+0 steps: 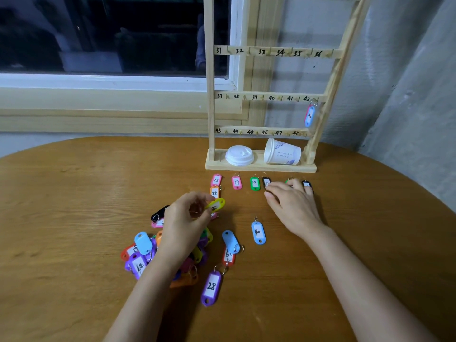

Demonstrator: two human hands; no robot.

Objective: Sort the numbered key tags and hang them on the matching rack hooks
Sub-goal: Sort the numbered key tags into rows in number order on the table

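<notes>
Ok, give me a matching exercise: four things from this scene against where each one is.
Things: 1 yellow tag; 2 tag 42; 3 purple tag 28; 4 paper cup.
Places: A on its side on the rack base; B pinched by the left hand; C lying on the table; D hanging from a rack hook.
Pairs: 1-B, 2-D, 3-C, 4-A.

Dim indoor light, soft blur, edges warped
</notes>
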